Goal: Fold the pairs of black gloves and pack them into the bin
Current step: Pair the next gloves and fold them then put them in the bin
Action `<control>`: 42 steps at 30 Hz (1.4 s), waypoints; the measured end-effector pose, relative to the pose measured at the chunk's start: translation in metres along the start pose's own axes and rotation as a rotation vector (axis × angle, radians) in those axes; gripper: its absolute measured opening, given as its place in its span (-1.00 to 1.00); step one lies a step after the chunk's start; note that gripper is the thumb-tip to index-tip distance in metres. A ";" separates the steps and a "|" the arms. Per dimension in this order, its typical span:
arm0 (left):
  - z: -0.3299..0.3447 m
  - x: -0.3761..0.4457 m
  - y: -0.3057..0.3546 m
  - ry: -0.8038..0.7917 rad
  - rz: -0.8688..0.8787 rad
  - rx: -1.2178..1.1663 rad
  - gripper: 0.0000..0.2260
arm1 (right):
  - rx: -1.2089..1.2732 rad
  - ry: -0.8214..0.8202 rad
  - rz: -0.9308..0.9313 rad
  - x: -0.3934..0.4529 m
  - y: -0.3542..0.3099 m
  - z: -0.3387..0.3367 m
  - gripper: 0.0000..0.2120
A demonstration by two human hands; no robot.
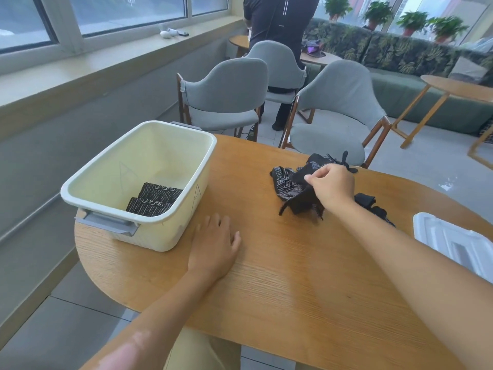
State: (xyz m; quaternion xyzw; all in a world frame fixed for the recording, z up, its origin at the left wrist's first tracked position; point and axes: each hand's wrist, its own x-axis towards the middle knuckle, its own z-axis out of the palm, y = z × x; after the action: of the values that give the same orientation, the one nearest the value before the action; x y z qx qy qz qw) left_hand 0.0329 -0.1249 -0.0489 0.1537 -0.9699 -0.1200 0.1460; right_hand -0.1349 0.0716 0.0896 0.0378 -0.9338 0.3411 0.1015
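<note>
A cream plastic bin (88, 182) stands at the table's left end. Two folded black glove bundles (156, 200) lie on its floor. A loose heap of black gloves (286, 182) with white dots lies at the table's far right. My right hand (333, 185) pinches a black glove at the top of that heap and holds it slightly off the table. More black gloves (369, 204) show beside my right forearm. My left hand (213, 247) rests flat on the wooden table (266, 276), fingers straight, just right of the bin.
A white plastic lid (453, 241) lies at the table's right edge. Grey chairs (333, 113) stand behind the table, with a person in dark clothes (280, 22) beyond them. A window ledge runs along the left wall.
</note>
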 end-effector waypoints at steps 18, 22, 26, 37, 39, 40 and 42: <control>0.000 0.000 0.000 0.012 0.010 -0.021 -0.79 | 0.075 -0.211 -0.079 0.032 -0.012 -0.074 -0.84; 0.001 0.001 0.000 0.009 0.009 -0.022 -0.78 | 0.118 -0.094 -0.167 0.007 -0.017 -0.080 -0.87; 0.001 0.002 -0.001 0.024 0.009 -0.012 -0.78 | 0.137 -0.200 -0.339 -0.069 -0.004 -0.073 -0.81; -0.002 -0.001 0.001 0.017 0.004 -0.034 -0.78 | -0.141 -0.606 -0.425 -0.179 0.076 -0.027 -0.77; -0.003 0.000 0.001 0.005 0.003 -0.027 -0.78 | -0.132 -0.550 -0.409 -0.162 0.072 -0.024 -0.79; -0.002 0.000 0.001 -0.001 0.002 -0.029 -0.78 | -0.123 -0.509 -0.395 -0.150 0.071 -0.021 -0.80; -0.005 0.000 0.002 -0.003 0.000 -0.027 -0.78 | -0.089 -0.407 -0.370 -0.120 0.068 -0.016 -0.81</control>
State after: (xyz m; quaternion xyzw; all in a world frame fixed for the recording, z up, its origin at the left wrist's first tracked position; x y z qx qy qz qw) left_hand 0.0338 -0.1236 -0.0438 0.1518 -0.9684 -0.1333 0.1464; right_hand -0.0245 0.1344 0.0330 0.2710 -0.9262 0.2608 -0.0262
